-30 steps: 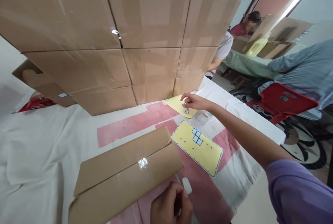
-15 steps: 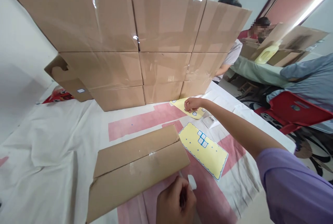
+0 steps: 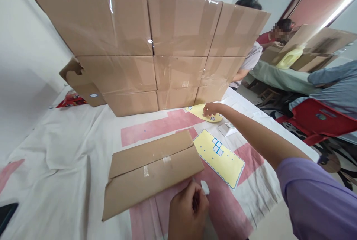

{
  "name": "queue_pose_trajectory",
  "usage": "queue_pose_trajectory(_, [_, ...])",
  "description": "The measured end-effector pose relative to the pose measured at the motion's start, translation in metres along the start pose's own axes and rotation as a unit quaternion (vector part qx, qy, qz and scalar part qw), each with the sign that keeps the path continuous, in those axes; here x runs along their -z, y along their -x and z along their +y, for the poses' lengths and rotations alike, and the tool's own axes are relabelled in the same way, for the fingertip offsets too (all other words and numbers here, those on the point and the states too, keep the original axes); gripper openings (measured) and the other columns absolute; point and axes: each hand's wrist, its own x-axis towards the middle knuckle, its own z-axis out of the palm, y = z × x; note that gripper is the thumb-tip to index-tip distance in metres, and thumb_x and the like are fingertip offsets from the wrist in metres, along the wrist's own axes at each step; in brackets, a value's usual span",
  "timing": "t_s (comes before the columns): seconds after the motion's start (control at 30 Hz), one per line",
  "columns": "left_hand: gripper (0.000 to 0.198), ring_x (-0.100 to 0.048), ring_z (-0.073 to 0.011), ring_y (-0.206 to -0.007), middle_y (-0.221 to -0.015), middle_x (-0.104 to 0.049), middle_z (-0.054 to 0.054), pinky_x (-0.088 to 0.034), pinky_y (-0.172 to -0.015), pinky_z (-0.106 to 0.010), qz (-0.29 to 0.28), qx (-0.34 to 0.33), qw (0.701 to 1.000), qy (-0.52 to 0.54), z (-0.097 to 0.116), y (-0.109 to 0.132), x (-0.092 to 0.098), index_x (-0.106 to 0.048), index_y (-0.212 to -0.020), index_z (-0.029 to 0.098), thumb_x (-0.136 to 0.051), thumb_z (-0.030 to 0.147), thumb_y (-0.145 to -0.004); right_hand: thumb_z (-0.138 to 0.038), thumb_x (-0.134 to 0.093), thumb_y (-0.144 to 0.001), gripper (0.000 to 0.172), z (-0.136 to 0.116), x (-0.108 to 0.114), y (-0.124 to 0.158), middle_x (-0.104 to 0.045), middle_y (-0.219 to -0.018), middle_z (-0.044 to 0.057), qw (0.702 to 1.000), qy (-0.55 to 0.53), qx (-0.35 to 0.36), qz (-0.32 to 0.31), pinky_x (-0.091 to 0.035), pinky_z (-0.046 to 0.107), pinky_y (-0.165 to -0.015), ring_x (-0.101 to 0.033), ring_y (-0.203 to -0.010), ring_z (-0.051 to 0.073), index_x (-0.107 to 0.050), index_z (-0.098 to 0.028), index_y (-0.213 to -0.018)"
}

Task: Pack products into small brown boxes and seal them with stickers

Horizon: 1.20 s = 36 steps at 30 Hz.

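Observation:
My right hand reaches far forward and pinches the far yellow sticker sheet, which curls up off the table by the box wall. My left hand is closed near the front edge, gripping a small white piece that pokes out beside the thumb. A second yellow sheet with blue-edged white squares lies flat between the two hands. A flattened cardboard box lies just left of it, touching my left hand's knuckles.
A wall of stacked taped cardboard boxes stands at the back of the white-and-pink cloth-covered table. A small white object lies beside my right forearm. Other people sit at the right near a red chair.
The view has shifted left and back. My right hand has closed onto the far yellow sheet and lifted its edge. My left hand stays closed in place.

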Motion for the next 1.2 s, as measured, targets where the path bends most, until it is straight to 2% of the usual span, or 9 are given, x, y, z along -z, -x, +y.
queue_pose_trajectory(0.07, [0.023, -0.042, -0.0107, -0.052, -0.055, -0.048, 0.005, -0.028, -0.054, -0.025, 0.006, 0.0, 1.0, 0.001, 0.0, -0.001, 0.001, -0.046, -0.067, 0.022, -0.044, 0.026, -0.09, -0.023, -0.071, -0.078, 0.008, 0.002, -0.002, 0.008, -0.07, -0.073, 0.007, 0.999, 0.007, 0.0, 0.053, -0.043, 0.028, -0.064, -0.063, -0.069, 0.018, -0.072, -0.016, -0.081])
queue_pose_trajectory(0.2, [0.023, -0.04, -0.0105, -0.053, -0.054, -0.048, 0.006, -0.027, -0.053, -0.025, 0.013, -0.007, 1.0, -0.01, 0.003, 0.001, 0.001, -0.045, -0.067, 0.022, -0.046, 0.027, -0.09, -0.02, -0.061, -0.085, 0.019, 0.008, -0.019, 0.04, -0.073, -0.096, 0.013, 0.984, -0.001, -0.001, 0.18, -0.043, 0.029, -0.073, -0.065, -0.092, 0.023, -0.074, -0.014, -0.098])
queue_pose_trajectory(0.3, [0.024, -0.039, -0.0101, -0.053, -0.056, -0.046, 0.006, -0.027, -0.053, -0.024, 0.018, -0.02, 0.999, -0.022, 0.005, 0.002, 0.0, -0.044, -0.067, 0.022, -0.044, 0.027, -0.091, -0.025, -0.054, -0.092, 0.024, 0.007, -0.043, 0.083, -0.073, -0.097, 0.009, 0.974, -0.044, 0.053, 0.215, -0.045, 0.027, -0.074, -0.064, -0.088, 0.019, -0.074, -0.017, -0.102])
queue_pose_trajectory(0.37, [0.022, -0.038, -0.0096, -0.053, -0.056, -0.043, 0.006, -0.027, -0.053, -0.023, 0.03, -0.037, 0.998, -0.038, 0.006, 0.003, 0.001, -0.044, -0.068, 0.022, -0.044, 0.025, -0.09, -0.033, -0.052, -0.096, 0.028, 0.002, -0.063, 0.12, -0.071, -0.086, 0.006, 0.963, -0.135, 0.153, 0.178, -0.046, 0.026, -0.07, -0.062, -0.077, 0.016, -0.074, -0.017, -0.101])
queue_pose_trajectory(0.47, [0.019, -0.037, -0.009, -0.053, -0.057, -0.04, 0.007, -0.027, -0.053, -0.022, 0.047, -0.077, 0.993, -0.08, 0.004, 0.002, 0.002, -0.046, -0.069, 0.022, -0.047, 0.021, -0.088, -0.043, -0.054, -0.097, 0.035, -0.014, -0.092, 0.173, -0.069, -0.084, 0.004, 0.909, -0.286, 0.301, 0.038, -0.045, 0.025, -0.065, -0.059, -0.073, 0.015, -0.074, -0.016, -0.107])
queue_pose_trajectory(0.6, [0.017, -0.04, -0.0083, -0.053, -0.058, -0.044, 0.007, -0.03, -0.054, -0.021, 0.029, -0.145, 0.981, -0.128, -0.001, 0.0, 0.005, -0.049, -0.072, 0.022, -0.048, 0.02, -0.089, -0.042, -0.063, -0.094, 0.035, -0.034, -0.118, 0.209, -0.066, -0.084, 0.002, 0.858, -0.332, 0.384, -0.079, -0.042, 0.024, -0.065, -0.055, -0.071, 0.012, -0.073, -0.017, -0.114])
queue_pose_trajectory(0.93, [0.019, -0.045, -0.0085, -0.053, -0.06, -0.052, 0.006, -0.034, -0.055, -0.021, 0.054, -0.212, 0.96, -0.176, 0.0, -0.004, 0.006, -0.054, -0.079, 0.021, -0.047, 0.025, -0.095, -0.026, -0.068, -0.085, 0.012, -0.04, -0.123, 0.198, -0.063, -0.073, -0.001, 0.83, -0.325, 0.445, -0.083, -0.038, 0.02, -0.058, -0.05, -0.062, 0.008, -0.07, -0.014, -0.085])
queue_pose_trajectory(1.03, [0.022, -0.046, -0.0094, -0.054, -0.064, -0.054, 0.004, -0.035, -0.055, -0.022, 0.112, -0.184, 0.964, -0.158, 0.003, -0.002, 0.005, -0.058, -0.083, 0.02, -0.046, 0.032, -0.097, -0.023, -0.066, -0.082, 0.008, -0.043, -0.127, 0.177, -0.063, -0.073, -0.001, 0.811, -0.398, 0.428, -0.002, -0.039, 0.022, -0.059, -0.053, -0.064, 0.01, -0.066, -0.015, -0.08])
queue_pose_trajectory(1.2, [0.026, -0.044, -0.0102, -0.053, -0.062, -0.052, 0.004, -0.034, -0.052, -0.023, 0.209, -0.165, 0.957, -0.112, 0.005, -0.001, 0.0, -0.062, -0.084, 0.02, -0.049, 0.039, -0.096, -0.033, -0.064, -0.086, 0.017, -0.055, -0.158, 0.142, -0.061, -0.073, -0.001, 0.744, -0.543, 0.332, 0.203, -0.043, 0.024, -0.063, -0.056, -0.065, 0.012, -0.058, -0.018, -0.081])
